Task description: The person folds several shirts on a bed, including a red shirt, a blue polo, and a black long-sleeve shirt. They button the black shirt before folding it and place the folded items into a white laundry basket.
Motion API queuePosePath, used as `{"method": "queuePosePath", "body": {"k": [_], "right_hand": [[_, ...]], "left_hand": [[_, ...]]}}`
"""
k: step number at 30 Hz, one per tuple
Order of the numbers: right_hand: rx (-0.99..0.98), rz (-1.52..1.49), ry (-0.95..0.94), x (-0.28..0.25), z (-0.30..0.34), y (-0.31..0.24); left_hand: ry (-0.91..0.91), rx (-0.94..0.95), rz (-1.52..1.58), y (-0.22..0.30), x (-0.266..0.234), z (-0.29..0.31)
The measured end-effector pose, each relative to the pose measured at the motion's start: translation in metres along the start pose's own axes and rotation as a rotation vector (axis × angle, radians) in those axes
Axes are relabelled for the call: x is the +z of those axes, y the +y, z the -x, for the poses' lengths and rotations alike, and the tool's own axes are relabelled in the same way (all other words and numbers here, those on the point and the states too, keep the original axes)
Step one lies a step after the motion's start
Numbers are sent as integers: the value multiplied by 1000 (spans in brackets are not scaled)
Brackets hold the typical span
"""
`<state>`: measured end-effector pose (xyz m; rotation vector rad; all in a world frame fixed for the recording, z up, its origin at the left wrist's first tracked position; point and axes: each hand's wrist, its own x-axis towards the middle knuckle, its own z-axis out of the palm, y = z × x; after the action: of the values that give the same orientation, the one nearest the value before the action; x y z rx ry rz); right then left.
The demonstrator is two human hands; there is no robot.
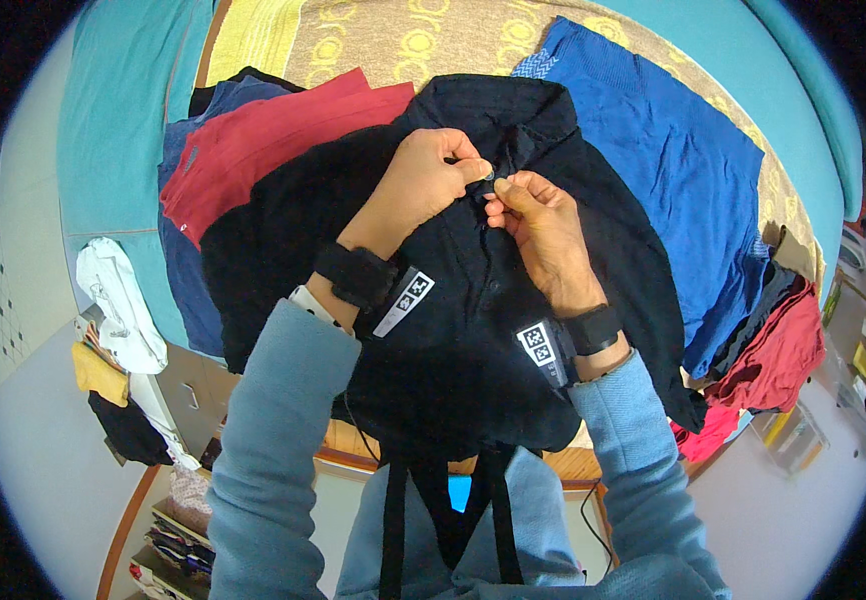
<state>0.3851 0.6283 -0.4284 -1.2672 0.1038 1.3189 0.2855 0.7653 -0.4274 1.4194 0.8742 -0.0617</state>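
A black collared shirt (403, 370) lies spread out in front of me, its collar (493, 95) at the far end. Just below the collar, my left hand (428, 175) pinches the front placket by a small button (490, 177). Close beside it, my right hand (545, 225) pinches the other side of the same spot with thumb and forefinger. The fingertips of both hands almost meet there. Another button (494, 286) shows faintly lower on the placket. The fingers partly hide the buttonhole area.
Red garments (263, 150) lie over blue denim (188, 270) on the left. A blue knitted garment (663, 170) lies on the right, with a dark red cloth (778, 345) below it. Beneath is a brown-and-yellow patterned cover (393, 40). White cloth (121, 305) hangs at far left.
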Motion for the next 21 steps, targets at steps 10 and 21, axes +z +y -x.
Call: {"method": "queuePosePath", "body": {"k": [10, 21], "right_hand": [[14, -3, -12, -3, -1, 1], [-87, -24, 0, 1, 5, 11]], "left_hand": [[228, 91, -116, -4, 15, 7], [235, 106, -249, 0, 17, 6]]}}
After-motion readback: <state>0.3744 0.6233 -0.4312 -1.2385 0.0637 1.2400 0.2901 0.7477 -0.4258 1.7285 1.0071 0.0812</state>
